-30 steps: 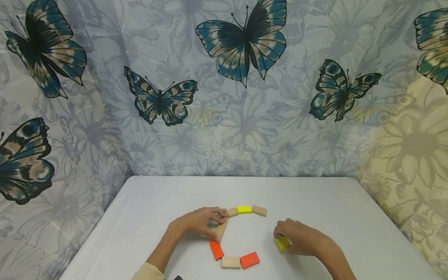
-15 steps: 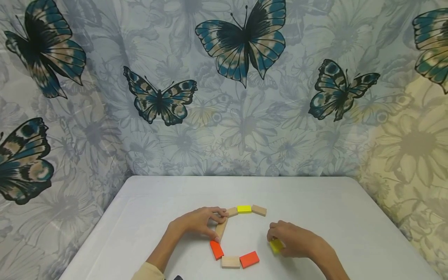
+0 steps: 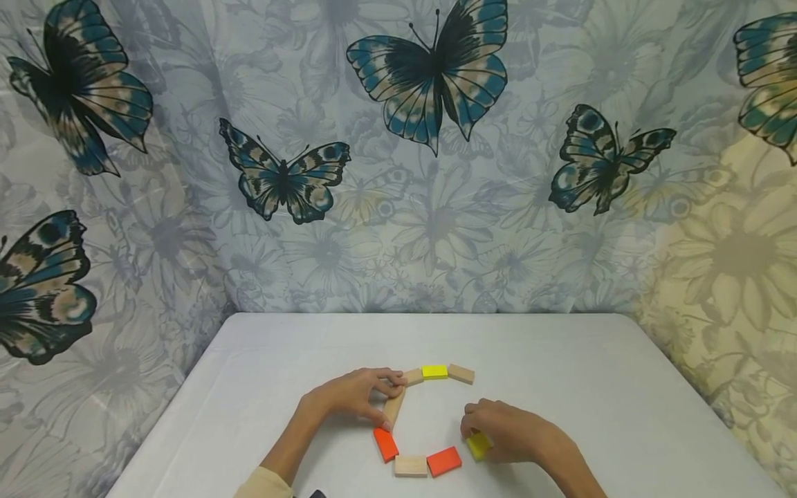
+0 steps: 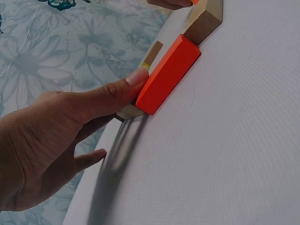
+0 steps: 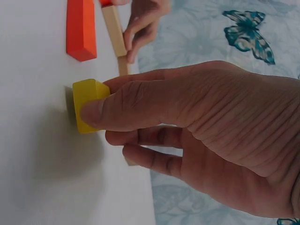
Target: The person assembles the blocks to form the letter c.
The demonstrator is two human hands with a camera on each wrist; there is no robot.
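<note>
My right hand (image 3: pixel 513 432) pinches a yellow wooden block (image 3: pixel 479 445) between thumb and fingers, just right of an orange-red block (image 3: pixel 444 462). The right wrist view shows the thumb across the face of that yellow block (image 5: pixel 86 90) and its shadow on the table. On the left, my left hand (image 3: pixel 351 394) spans a plain wooden block (image 3: pixel 394 409), thumb at its near end and fingers at its far end. The thumb also lies against another orange-red block (image 4: pixel 171 75) in the left wrist view. Part of the plain block is hidden by the fingers.
The blocks form a curved row open to the right. At its near side lies a plain block (image 3: pixel 411 467); at its far side are a yellow block (image 3: pixel 434 373) and a plain end block (image 3: pixel 461 374). A butterfly-print cloth (image 3: pixel 436 263) hangs behind the white table (image 3: pixel 560 353).
My right hand has moved left and slightly nearer with the yellow block, coming close to the orange-red block. The left hand and the row of blocks have stayed put.
</note>
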